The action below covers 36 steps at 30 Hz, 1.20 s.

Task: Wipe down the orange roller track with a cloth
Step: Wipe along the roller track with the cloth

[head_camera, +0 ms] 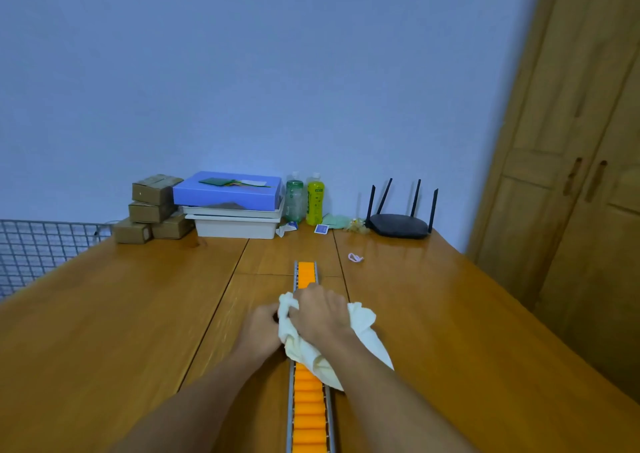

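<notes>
An orange roller track (309,414) in a grey metal frame runs straight away from me down the middle of the wooden table (121,314). Its far end shows beyond my hands. A crumpled pale cream cloth (362,328) lies over the track's middle stretch. My right hand (320,310) presses down on top of the cloth, fingers curled into it. My left hand (259,328) sits just left of the track, pinching the cloth's left edge. The part of the track under the cloth and hands is hidden.
At the table's far edge against the wall stand brown cardboard boxes (152,206), a blue box on white trays (230,203), two bottles (306,198) and a black router (400,224). A small pink loop (355,257) lies right of the track. A wire grid (38,248) is at left, wooden doors (571,175) at right.
</notes>
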Each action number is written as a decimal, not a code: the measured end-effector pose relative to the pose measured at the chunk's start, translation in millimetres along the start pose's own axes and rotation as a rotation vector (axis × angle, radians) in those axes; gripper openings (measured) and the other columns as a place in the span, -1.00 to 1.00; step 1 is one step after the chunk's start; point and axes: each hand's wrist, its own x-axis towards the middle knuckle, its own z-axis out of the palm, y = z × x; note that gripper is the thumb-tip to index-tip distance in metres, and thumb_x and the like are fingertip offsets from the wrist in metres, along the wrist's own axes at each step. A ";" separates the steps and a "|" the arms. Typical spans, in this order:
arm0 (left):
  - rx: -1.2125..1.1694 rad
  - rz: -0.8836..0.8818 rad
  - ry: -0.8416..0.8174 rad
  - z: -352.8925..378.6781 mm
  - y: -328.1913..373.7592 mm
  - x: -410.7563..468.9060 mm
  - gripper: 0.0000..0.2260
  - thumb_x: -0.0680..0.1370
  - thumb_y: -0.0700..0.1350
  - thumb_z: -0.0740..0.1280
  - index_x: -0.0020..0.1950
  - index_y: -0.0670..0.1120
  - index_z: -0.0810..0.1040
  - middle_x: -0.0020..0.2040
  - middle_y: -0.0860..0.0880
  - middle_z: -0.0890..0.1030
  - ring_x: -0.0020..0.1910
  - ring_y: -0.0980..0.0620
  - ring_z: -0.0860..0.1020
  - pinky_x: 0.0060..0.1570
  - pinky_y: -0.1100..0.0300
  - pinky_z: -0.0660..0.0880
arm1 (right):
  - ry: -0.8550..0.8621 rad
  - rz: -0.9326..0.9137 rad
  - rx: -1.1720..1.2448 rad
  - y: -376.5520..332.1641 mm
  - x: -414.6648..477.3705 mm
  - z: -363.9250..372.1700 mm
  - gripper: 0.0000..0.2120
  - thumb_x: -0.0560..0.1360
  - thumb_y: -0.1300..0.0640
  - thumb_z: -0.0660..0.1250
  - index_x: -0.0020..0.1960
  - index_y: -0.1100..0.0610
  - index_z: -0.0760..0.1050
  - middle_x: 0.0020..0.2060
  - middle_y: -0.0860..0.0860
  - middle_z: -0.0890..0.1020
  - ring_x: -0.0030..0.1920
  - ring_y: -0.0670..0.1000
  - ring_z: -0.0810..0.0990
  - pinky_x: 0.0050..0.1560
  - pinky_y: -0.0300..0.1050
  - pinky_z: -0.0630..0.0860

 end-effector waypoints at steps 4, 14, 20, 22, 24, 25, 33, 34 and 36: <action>-0.084 0.047 0.049 4.1 0.4 -4.8 -0.78 0.58 -0.24 0.38 -0.23 -0.01 0.61 -0.35 0.03 0.63 -0.40 0.24 0.54 -0.30 0.24 0.48 | 0.000 -0.021 -0.046 6.9 -1.9 9.6 -0.77 0.61 0.08 0.20 0.12 0.12 0.58 0.00 0.09 0.57 -0.03 0.17 0.62 -0.19 -0.06 0.34; -0.088 0.018 0.027 -1.7 7.0 -11.9 -0.80 0.53 -0.11 0.44 0.13 0.05 0.73 -0.13 0.01 0.75 -0.10 -0.01 0.69 0.00 -0.11 0.65 | -0.014 -0.066 -0.208 16.7 -9.2 1.3 -0.78 0.62 0.07 0.20 0.13 0.11 0.58 0.00 0.07 0.57 -0.08 0.12 0.61 -0.23 -0.06 0.35; 0.007 -0.023 0.061 0.1 15.7 -27.3 -0.72 0.61 -0.06 0.42 0.31 -0.06 0.64 0.01 -0.01 0.70 -0.07 0.14 0.62 -0.20 0.31 0.46 | -0.065 -0.010 -0.246 37.7 -26.4 -13.9 -0.83 0.60 0.06 0.26 0.07 0.09 0.57 -0.04 0.04 0.62 -0.12 0.07 0.59 -0.21 -0.08 0.38; 0.007 -0.025 0.039 -0.5 18.1 -34.8 -0.74 0.62 -0.08 0.40 0.30 -0.07 0.63 0.00 0.00 0.69 -0.07 0.18 0.61 -0.22 0.36 0.44 | -0.095 0.045 -0.207 50.0 -36.4 -20.1 -0.84 0.60 0.05 0.27 0.02 0.10 0.57 -0.11 0.03 0.61 -0.17 0.05 0.56 -0.21 -0.09 0.40; 0.011 -0.021 0.024 -2.2 20.3 -41.9 -0.74 0.62 -0.09 0.40 0.30 -0.08 0.62 0.06 -0.03 0.69 -0.03 0.15 0.61 -0.21 0.38 0.43 | -0.093 0.097 -0.180 60.0 -46.5 -29.0 -0.83 0.60 0.03 0.25 -0.05 0.09 0.54 -0.18 0.01 0.57 -0.18 0.04 0.56 -0.21 -0.11 0.42; 0.016 -0.021 0.017 -3.2 20.6 -45.2 -0.73 0.62 -0.08 0.40 0.31 -0.08 0.61 0.09 -0.04 0.68 -0.01 0.14 0.61 -0.20 0.38 0.42 | -0.082 0.117 -0.171 63.4 -51.2 -34.8 -0.82 0.61 0.02 0.24 -0.10 0.08 0.51 -0.22 -0.01 0.54 -0.19 0.03 0.55 -0.21 -0.11 0.41; 0.011 -0.040 -0.025 -7.4 26.1 -77.0 -0.72 0.60 -0.10 0.42 0.31 -0.06 0.60 0.06 -0.01 0.68 0.02 0.11 0.63 -0.15 0.33 0.48 | 0.106 0.165 -0.046 47.8 -60.2 -105.4 -0.79 0.51 -0.02 0.29 0.01 0.07 0.60 -0.15 0.07 0.59 -0.17 0.14 0.52 -0.22 -0.06 0.40; 0.005 -0.038 -0.023 -7.6 27.8 -81.9 -0.71 0.59 -0.11 0.43 0.31 -0.06 0.61 0.06 -0.02 0.68 0.02 0.09 0.63 -0.15 0.31 0.49 | 0.110 0.155 -0.023 41.0 -61.8 -110.5 -0.81 0.50 -0.02 0.30 -0.01 0.05 0.60 -0.18 0.07 0.58 -0.15 0.16 0.55 -0.23 -0.06 0.39; 0.008 -0.023 -0.014 -8.0 28.5 -90.4 -0.72 0.58 -0.10 0.44 0.29 -0.06 0.62 0.03 -0.01 0.70 -0.02 0.09 0.64 -0.18 0.29 0.49 | 0.092 0.128 0.027 23.3 -68.3 -115.0 -0.87 0.48 -0.01 0.30 -0.18 0.03 0.51 -0.23 0.05 0.53 -0.12 0.19 0.56 -0.23 -0.07 0.36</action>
